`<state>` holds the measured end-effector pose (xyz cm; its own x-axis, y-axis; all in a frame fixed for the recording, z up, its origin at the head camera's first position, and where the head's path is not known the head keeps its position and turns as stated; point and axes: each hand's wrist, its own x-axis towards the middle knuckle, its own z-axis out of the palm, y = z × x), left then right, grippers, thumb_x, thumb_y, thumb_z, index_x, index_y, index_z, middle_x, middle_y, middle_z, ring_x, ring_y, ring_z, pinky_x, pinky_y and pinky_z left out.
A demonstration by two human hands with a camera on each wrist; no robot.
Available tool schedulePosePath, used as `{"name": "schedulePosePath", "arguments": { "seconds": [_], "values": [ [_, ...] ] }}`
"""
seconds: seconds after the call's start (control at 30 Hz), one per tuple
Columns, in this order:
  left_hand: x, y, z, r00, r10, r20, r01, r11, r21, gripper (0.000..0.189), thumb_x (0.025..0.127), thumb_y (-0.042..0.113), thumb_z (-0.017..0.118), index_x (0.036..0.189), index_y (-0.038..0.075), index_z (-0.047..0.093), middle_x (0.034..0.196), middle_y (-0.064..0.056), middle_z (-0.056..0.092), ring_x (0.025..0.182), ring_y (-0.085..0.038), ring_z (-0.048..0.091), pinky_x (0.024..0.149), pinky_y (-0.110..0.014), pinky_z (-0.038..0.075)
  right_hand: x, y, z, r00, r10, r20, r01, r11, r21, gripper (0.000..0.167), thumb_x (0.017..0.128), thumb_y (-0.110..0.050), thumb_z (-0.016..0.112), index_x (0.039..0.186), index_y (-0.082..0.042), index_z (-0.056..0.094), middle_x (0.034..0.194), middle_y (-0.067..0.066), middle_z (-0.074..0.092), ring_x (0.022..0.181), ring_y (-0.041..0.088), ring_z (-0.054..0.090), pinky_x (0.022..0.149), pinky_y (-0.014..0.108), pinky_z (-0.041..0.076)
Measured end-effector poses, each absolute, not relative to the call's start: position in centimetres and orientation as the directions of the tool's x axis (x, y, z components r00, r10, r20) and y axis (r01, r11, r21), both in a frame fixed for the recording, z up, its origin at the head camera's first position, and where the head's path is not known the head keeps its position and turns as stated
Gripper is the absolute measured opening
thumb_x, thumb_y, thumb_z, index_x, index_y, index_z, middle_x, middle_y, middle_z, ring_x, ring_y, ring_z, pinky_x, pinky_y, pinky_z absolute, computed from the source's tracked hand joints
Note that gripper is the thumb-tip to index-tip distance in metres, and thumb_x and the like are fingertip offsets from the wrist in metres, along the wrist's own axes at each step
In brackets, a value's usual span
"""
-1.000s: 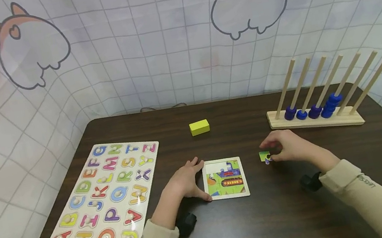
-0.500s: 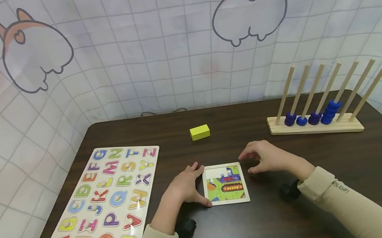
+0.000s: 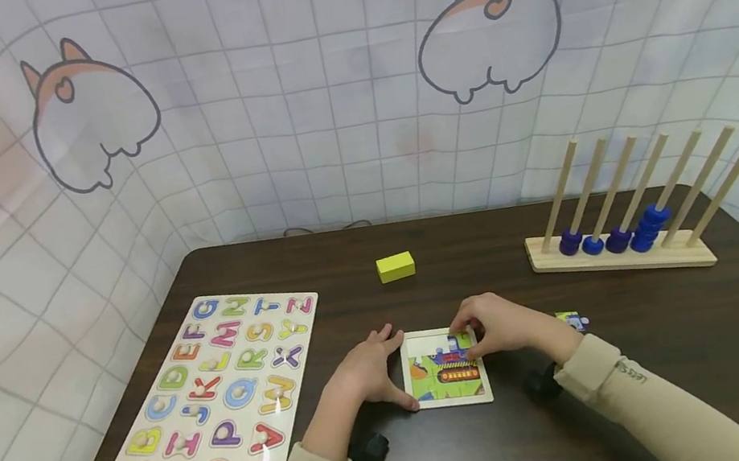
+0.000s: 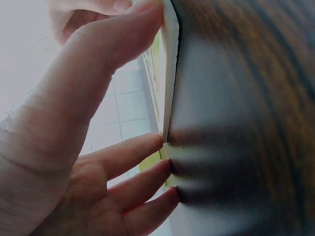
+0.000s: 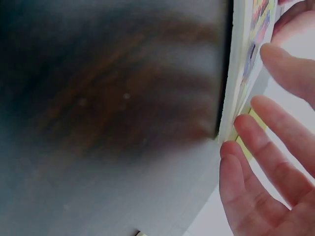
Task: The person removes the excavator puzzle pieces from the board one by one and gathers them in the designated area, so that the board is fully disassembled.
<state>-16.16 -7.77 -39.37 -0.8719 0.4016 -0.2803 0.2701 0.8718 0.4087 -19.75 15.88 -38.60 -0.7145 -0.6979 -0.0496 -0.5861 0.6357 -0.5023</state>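
Note:
A small framed jigsaw puzzle [image 3: 451, 402] with a tracked-vehicle picture lies on the dark table. Its upper left part shows bare white. My left hand [image 3: 364, 374] spans the frame's left side, thumb at the near corner and index finger at the far one; in the left wrist view its fingers [image 4: 140, 155] are nearly straight. My right hand [image 3: 499, 325] touches the puzzle's upper right corner, around a green corner piece [image 3: 464, 340]. The right wrist view shows its fingers [image 5: 268, 142] spread, with no loose piece visible between them. A loose puzzle piece [image 3: 570, 320] lies beyond the right wrist.
A wooden alphabet peg board [image 3: 290, 306] lies at the left. Behind the puzzle sits a yellow block [image 3: 395, 267]. A wooden stand with upright rods [image 3: 692, 254] and blue and purple beads is at the back right, near the patterned cloth backdrop [image 3: 348, 103].
My right hand has moved left, from beside a loose puzzle piece to the puzzle's upper right corner. The left hand has stayed at the frame. A loose piece now shows right of the wrist.

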Motion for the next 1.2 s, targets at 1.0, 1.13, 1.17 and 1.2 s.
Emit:
{"name": "schedulePosePath", "arguments": {
  "seconds": [1.0,1.13,1.17,1.2],
  "values": [
    [-16.1,-7.7,-39.1,-0.874,0.398,-0.278,0.266,0.872,0.411,0.102,0.056,0.041,0.086,0.141,0.011,0.037,0.148,-0.008,0.027,0.135,-0.029,0.023,0.103,-0.046,0.03,-20.3,14.6,-38.4,-0.78,-0.606,-0.156,-0.46,0.725,-0.513,0.022,0.07,-0.011,0.079,0.089,-0.003,0.07,0.077,-0.001,0.062,0.068,0.012,0.052,0.063,0.023,0.047],
    [-16.0,-7.7,-39.1,-0.875,0.396,-0.279,0.264,0.873,0.411,0.102,0.056,0.041,0.086,0.14,0.011,0.038,0.148,-0.008,0.027,0.135,-0.029,0.024,0.103,-0.047,0.03,-20.3,14.6,-38.4,-0.778,-0.609,-0.153,-0.458,0.718,-0.524,0.023,0.068,-0.01,0.08,0.086,-0.002,0.068,0.073,0.0,0.059,0.065,0.011,0.05,0.059,0.022,0.045],
    [-16.0,-7.7,-39.1,-0.875,0.394,-0.281,0.261,0.873,0.412,0.102,0.056,0.041,0.086,0.141,0.011,0.038,0.148,-0.008,0.027,0.135,-0.029,0.024,0.103,-0.046,0.03,-20.3,14.5,-38.4,-0.782,-0.604,-0.155,-0.453,0.72,-0.526,0.023,0.068,-0.01,0.08,0.086,-0.003,0.068,0.073,0.0,0.059,0.065,0.011,0.049,0.059,0.022,0.045],
    [-16.1,-7.7,-39.2,-0.875,0.393,-0.283,0.259,0.874,0.412,0.102,0.056,0.04,0.086,0.141,0.012,0.038,0.148,-0.007,0.027,0.135,-0.029,0.023,0.103,-0.046,0.029,-20.3,14.5,-38.4,-0.787,-0.597,-0.156,-0.447,0.725,-0.524,0.023,0.068,-0.01,0.081,0.085,-0.003,0.067,0.072,0.0,0.058,0.065,0.011,0.048,0.059,0.023,0.044]
  ]
}}
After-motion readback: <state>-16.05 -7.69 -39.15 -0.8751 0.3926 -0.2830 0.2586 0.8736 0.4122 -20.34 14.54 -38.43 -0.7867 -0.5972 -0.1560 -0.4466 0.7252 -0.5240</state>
